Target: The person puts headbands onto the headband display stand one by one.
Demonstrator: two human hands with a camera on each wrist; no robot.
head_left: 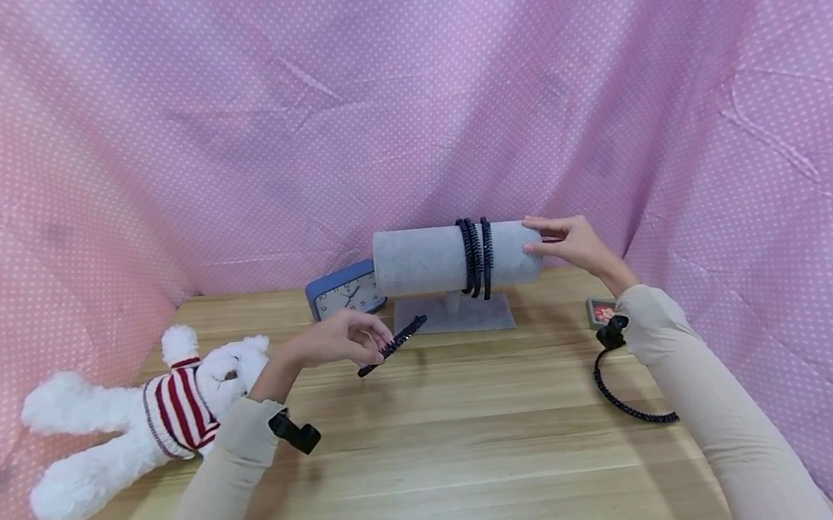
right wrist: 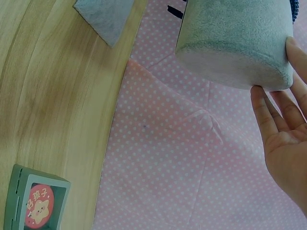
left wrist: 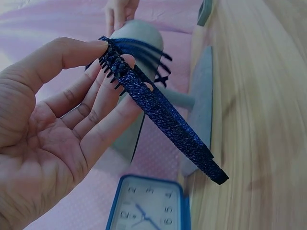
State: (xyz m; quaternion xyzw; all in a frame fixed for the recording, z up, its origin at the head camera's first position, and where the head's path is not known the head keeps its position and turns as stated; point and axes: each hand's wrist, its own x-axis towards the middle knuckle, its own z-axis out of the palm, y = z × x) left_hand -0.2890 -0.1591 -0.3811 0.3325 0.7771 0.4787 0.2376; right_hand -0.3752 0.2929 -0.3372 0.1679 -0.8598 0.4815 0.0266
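Note:
My left hand [head_left: 341,338] pinches a dark, glittery headband [left wrist: 163,115] between thumb and fingers, in front of the stand; small comb teeth show along one part of it. A grey velvety headband stand [head_left: 420,261] with a horizontal roll lies ahead, and several dark headbands [head_left: 471,256] hang round its roll, right of the middle. At the roll's right end rests my right hand [head_left: 576,243], fingertips touching the end and upper edge with the fingers fairly straight. Another dark headband [head_left: 630,413] lies on the table beside my right sleeve, which covers part of it.
A blue clock [head_left: 346,292] stands behind the stand's left side. On the left lies a white plush bear [head_left: 182,408] in a striped sweater. A small green box [right wrist: 36,201] with a red star picture sits at the right. Pink dotted cloth surrounds the wooden table [head_left: 482,471].

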